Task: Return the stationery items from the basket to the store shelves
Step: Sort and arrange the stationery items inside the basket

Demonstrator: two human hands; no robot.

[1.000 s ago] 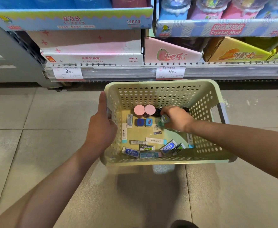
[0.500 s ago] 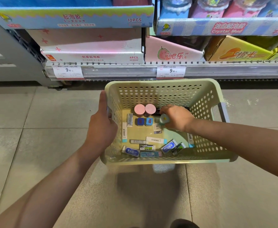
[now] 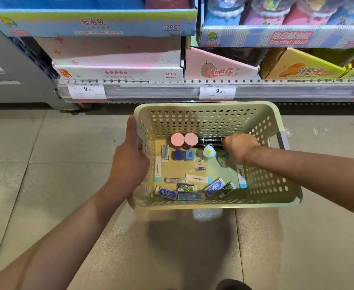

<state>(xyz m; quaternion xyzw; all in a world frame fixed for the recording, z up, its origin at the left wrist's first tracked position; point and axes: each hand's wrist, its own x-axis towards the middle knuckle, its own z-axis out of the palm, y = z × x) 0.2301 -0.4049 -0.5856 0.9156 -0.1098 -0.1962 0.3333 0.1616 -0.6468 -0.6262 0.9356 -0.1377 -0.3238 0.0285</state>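
Observation:
A pale green perforated basket (image 3: 213, 206) hangs above the floor. My left hand (image 3: 130, 164) grips its left rim. Inside lie two pink-capped jars (image 3: 177, 139), black markers (image 3: 210, 142), two small blue boxes (image 3: 178, 155), a mint egg-shaped item (image 3: 208, 152) and several erasers (image 3: 165, 192) along the near wall. My right hand (image 3: 238, 147) reaches in from the right, near the right wall. Its fingers curl around a blurred teal item (image 3: 224, 161) just right of the egg-shaped one.
The store shelf's price rail (image 3: 193, 91) runs just beyond the basket, with 9.90 tags. Above it sit a pink-white slime box (image 3: 117, 70), a pink pear-print box (image 3: 220, 70) and yellow boxes (image 3: 301, 70). Grey floor tiles (image 3: 35, 185) lie below.
My right hand has shifted right, toward the basket's right wall. The mint egg-shaped item that it covered before now stands uncovered on the basket floor. The left hand holds still.

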